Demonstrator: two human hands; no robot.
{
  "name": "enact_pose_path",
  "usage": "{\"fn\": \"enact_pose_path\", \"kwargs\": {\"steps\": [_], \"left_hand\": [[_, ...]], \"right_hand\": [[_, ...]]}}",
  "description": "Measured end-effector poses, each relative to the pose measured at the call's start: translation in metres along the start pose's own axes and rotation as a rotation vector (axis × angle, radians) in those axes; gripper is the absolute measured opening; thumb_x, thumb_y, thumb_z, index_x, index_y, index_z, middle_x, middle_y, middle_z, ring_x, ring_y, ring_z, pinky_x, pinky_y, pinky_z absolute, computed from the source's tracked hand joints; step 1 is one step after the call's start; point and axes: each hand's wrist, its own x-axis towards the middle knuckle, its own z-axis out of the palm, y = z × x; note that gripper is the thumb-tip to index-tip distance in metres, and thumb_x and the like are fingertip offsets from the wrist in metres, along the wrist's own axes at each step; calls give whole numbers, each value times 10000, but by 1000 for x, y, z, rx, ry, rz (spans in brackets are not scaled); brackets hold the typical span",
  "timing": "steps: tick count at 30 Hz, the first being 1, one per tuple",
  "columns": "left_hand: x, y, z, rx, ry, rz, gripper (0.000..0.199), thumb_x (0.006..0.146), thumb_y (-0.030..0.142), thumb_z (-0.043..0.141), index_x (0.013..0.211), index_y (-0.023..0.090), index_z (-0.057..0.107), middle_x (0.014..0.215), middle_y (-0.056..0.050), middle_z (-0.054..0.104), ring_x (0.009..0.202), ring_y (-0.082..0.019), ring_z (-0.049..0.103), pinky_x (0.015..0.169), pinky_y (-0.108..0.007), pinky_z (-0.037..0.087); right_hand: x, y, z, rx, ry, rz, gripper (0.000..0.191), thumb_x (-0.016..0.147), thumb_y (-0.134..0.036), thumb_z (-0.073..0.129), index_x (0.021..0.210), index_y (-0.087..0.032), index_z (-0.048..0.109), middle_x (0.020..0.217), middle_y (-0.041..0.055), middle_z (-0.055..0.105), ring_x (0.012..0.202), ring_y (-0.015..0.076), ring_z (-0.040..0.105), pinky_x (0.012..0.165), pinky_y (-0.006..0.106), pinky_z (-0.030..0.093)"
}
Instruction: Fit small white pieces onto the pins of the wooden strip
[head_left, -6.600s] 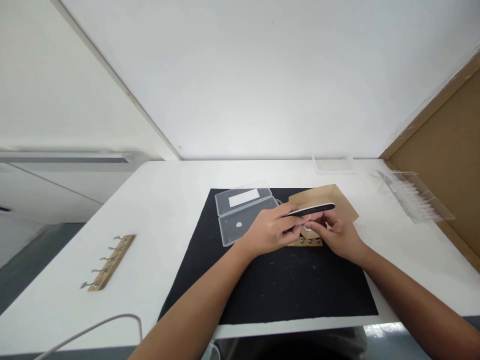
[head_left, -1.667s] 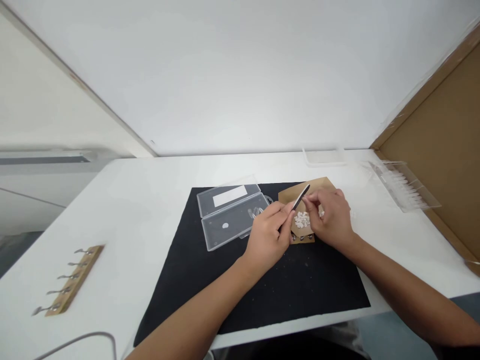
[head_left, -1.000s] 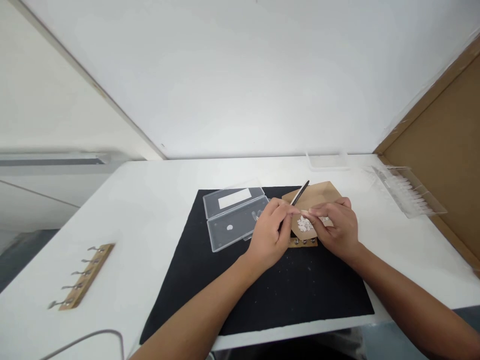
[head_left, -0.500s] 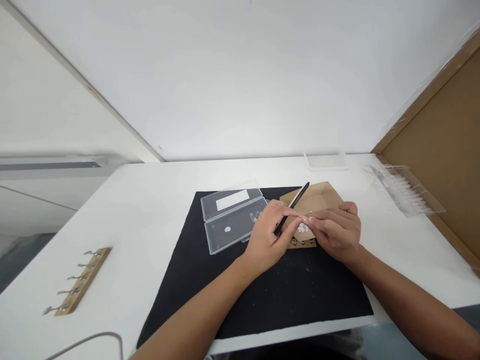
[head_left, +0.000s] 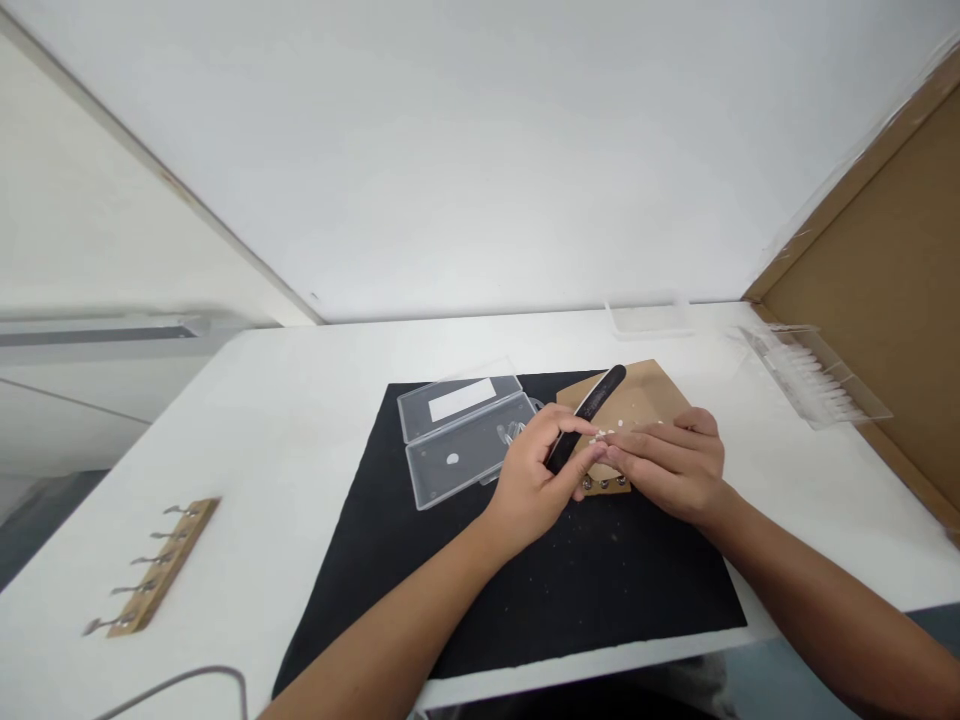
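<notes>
My left hand [head_left: 536, 467] is closed around a black nail file [head_left: 600, 393] that slants up and to the right. Its thumb and forefinger tips meet the fingertips of my right hand [head_left: 670, 462], which are pressed together. Whatever the right fingers pinch is too small and covered to make out. Small white pieces [head_left: 600, 436] lie around the fingertips, on or just above a sheet of brown paper [head_left: 641, 392]. Below the paper, a wooden strip with round metal fittings [head_left: 604, 486] is partly hidden by my hands.
A clear hinged case [head_left: 442, 478] lies opened on the black mat [head_left: 570, 590], with clear bits inside. Left on the white table is a wooden strip with metal stands [head_left: 161, 575]. A clear tray of white tips [head_left: 817, 380] sits right, beside a brown board [head_left: 885, 260].
The nail file has turned to show its broad black face. My right fingers have straightened and lowered over the white pieces, which are now spread around the fingertips.
</notes>
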Motion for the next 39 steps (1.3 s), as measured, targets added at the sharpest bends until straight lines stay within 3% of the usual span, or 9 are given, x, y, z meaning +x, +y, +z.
{"fn": "enact_pose_path", "kwargs": {"steps": [13, 17, 21, 25, 29, 35, 39], "left_hand": [[2, 3, -1, -161, -46, -155, 255, 985, 384, 716, 1005, 131, 747, 1017, -66, 691, 436, -16, 601, 501, -191, 544], [3, 4, -3, -112, -82, -151, 252, 1002, 381, 684, 959, 137, 729, 850, -39, 701, 452, -40, 592, 540, -212, 553], [3, 8, -5, -67, -115, -125, 248, 1005, 392, 662, 939, 156, 704, 820, -43, 694, 509, -76, 583, 527, -229, 533], [4, 14, -6, 12, -141, -83, 222, 1010, 364, 638, 897, 177, 681, 715, -27, 647, 675, -150, 633, 640, -276, 564], [5, 16, -7, 56, -148, -69, 220, 1014, 359, 619, 882, 190, 667, 730, -32, 639, 795, -186, 639, 746, -320, 568], [5, 16, -7, 68, -187, -67, 240, 1021, 348, 600, 841, 194, 639, 713, -16, 613, 843, -192, 626, 794, -312, 536], [6, 18, -7, 50, -182, -72, 260, 1024, 354, 611, 823, 193, 647, 738, -26, 633, 857, -190, 637, 818, -309, 537]], "right_hand": [[-1, 0, -1, -33, -4, -55, 149, 921, -122, 788, 883, -256, 735, 866, -87, 810, 769, 103, 764, 682, 348, 388], [-4, -1, 0, -14, -7, -12, 154, 939, -139, 769, 941, -291, 744, 888, -96, 814, 792, 102, 773, 685, 341, 392], [-3, -3, 0, 52, 5, 23, 131, 933, -132, 776, 965, -246, 720, 868, -68, 816, 762, 113, 776, 695, 343, 383], [0, -3, 3, 118, 4, 137, 200, 916, -240, 840, 999, -228, 658, 801, -74, 804, 685, 102, 756, 693, 340, 362], [1, -2, 6, 185, -18, 249, 299, 905, -284, 857, 1110, -240, 643, 699, -111, 762, 650, 93, 744, 677, 324, 343], [0, -3, 6, 268, -76, 260, 215, 925, -249, 830, 1087, -233, 690, 688, -95, 747, 646, 96, 741, 671, 303, 344], [1, -5, 5, 306, -62, 289, 208, 938, -363, 819, 1063, -245, 702, 682, -88, 754, 631, 106, 736, 659, 301, 360]]}}
